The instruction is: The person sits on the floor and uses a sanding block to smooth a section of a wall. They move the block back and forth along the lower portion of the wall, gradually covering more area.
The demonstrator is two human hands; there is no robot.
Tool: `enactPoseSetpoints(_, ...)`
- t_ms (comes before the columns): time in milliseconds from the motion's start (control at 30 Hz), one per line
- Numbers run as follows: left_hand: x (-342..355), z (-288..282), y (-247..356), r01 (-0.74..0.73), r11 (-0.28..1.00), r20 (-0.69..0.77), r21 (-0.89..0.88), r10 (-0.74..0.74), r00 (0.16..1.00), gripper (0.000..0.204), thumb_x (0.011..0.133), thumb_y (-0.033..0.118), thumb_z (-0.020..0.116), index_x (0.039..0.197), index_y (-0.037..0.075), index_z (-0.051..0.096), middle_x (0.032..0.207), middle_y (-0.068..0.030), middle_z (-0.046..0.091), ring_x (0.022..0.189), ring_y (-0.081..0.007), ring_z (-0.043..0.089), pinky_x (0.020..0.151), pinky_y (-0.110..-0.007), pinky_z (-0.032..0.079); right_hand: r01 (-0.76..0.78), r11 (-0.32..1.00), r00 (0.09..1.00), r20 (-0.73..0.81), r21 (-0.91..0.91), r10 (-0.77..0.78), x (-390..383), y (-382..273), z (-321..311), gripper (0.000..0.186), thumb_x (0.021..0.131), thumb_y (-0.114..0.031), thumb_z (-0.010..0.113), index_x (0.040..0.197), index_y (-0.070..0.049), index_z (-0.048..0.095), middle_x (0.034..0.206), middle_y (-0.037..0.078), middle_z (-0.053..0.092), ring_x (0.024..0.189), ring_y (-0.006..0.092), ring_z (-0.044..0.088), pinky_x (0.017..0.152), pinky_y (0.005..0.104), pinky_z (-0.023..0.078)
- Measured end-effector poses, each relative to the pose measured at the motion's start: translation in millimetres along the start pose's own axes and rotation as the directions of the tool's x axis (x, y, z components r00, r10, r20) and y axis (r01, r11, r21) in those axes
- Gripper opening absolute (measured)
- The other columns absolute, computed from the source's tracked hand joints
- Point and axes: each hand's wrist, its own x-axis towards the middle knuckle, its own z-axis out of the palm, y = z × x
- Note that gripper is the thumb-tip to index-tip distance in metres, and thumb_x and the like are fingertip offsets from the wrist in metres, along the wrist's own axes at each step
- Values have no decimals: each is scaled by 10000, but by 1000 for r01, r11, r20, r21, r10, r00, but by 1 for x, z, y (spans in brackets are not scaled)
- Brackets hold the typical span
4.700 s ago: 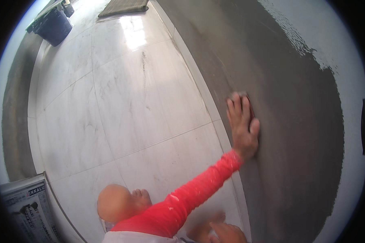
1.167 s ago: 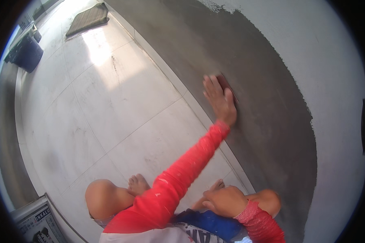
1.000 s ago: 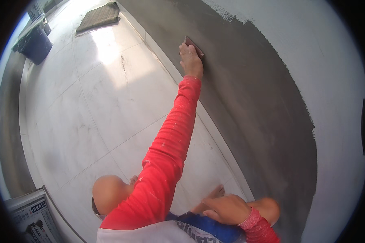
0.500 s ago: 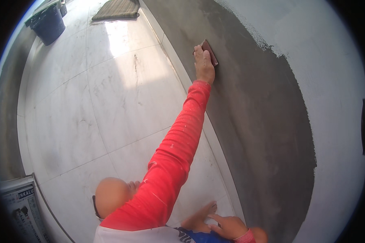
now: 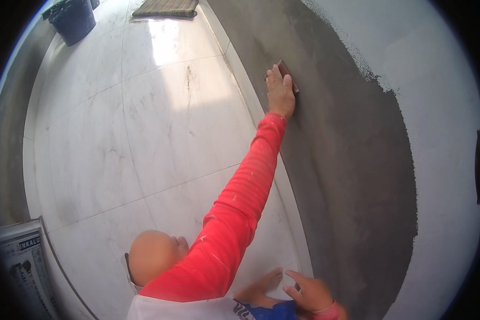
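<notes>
This looks like a narrow passage or veranda of a building where the walls are being finished. Pale marble-look floor tiles (image 5: 90, 165) meet a matching skirting (image 5: 241, 72), above which a dark grey wall band (image 5: 357, 170) ends raggedly against white wall (image 5: 445, 133); a dark bucket (image 5: 76, 24) and striped mat (image 5: 165, 7) sit further along.

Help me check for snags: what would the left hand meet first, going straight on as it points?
The way looks free: the left hand, with its reddish-brown block, points along the dark gray wall band, nothing visible in line up to the picture's edge, though depth is unclear.
</notes>
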Motion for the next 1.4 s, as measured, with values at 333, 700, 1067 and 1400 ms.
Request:
enactPoseSetpoints(333, -210, 74, 33, -570, 807, 215, 152, 536, 816, 654, 1014, 481, 435, 1606, 222, 330, 1712, -174, 104, 1580, -392, 66, 1204, -679, -15, -45, 990, 996, -75, 134, 56, -1, 22, 4, 513, 963, -392, 638, 1386, -110, 570, 1149, 168, 718, 950, 347, 707, 813, 432, 557)
enactPoseSetpoints(700, -206, 104, 106, -437, 893, 39, 111, 435, 900, 667, 1057, 494, 389, 1620, 149, 295, 1694, -213, 153, 1565, -429, 105, 1232, -596, 41, -21, 1000, 999, -27, 14, 21, -2, 64, 27, 512, 967, -392, 633, 1372, -82, 591, 1201, 166, 713, 1054, 342, 673, 1017, 444, 450)
enactPoseSetpoints(1067, -14, 38, 112, -276, 959, -95, 66, 282, 955, 646, 1062, 401, 405, 1621, 116, 250, 1699, -212, 108, 1566, -420, 78, 1256, -542, 74, -4, 993, 1000, 5, -120, 5, 11, 40, 27, 540, 989, -445, 575, 1416, -114, 559, 1183, 134, 731, 1110, 310, 682, 1150, 526, 309)
enactPoseSetpoints(1400, -116, 73, 177, -717, 689, 275, 108, 672, 687, 758, 1033, 573, 434, 1634, 152, 245, 1704, -190, 126, 1578, -392, 69, 1252, -562, 32, -80, 996, 995, -57, -32, 78, 19, 65, 35, 538, 992, -484, 576, 1432, -176, 560, 1135, 104, 757, 986, 344, 686, 1155, 487, 301)
